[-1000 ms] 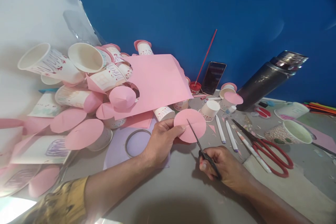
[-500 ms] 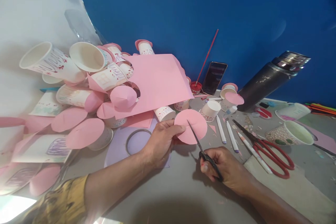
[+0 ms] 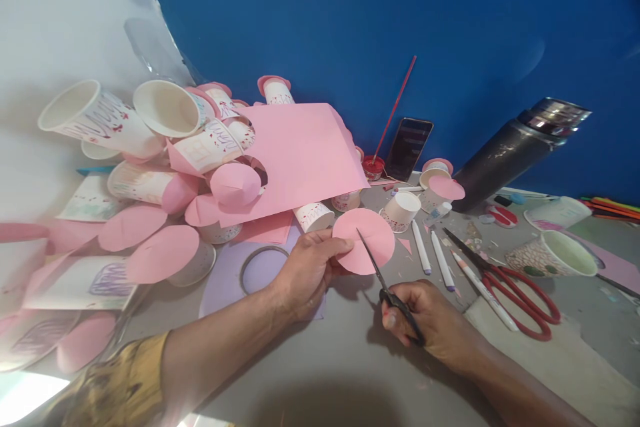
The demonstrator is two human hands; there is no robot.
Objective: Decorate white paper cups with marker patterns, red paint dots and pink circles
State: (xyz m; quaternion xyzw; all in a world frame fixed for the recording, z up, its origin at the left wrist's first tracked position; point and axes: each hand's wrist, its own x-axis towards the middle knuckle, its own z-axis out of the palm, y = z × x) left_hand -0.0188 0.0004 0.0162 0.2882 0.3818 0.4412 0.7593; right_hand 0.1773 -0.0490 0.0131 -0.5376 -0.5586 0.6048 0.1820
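My left hand (image 3: 306, 273) pinches the left edge of a pink paper circle (image 3: 363, 240) and holds it just above the grey table (image 3: 330, 360). My right hand (image 3: 425, 323) is closed round the handles of small black scissors (image 3: 385, 283). Their blades reach up into the circle from its lower edge, and the tip lies near the circle's centre. A purple paper sheet (image 3: 225, 283) with a metal ring (image 3: 263, 270) on it lies under my left wrist.
A heap of decorated paper cups (image 3: 165, 110) with pink cone lids and a large pink sheet (image 3: 300, 153) fills the left. To the right lie pens (image 3: 421, 247), red-handled scissors (image 3: 520, 283), more cups (image 3: 550, 253), a phone (image 3: 407, 147), a red paint pot (image 3: 373, 165) and a dark flask (image 3: 515, 147).
Almost nothing differs. The view shifted very slightly; both hands, the pink circle and the scissors keep the same pose.
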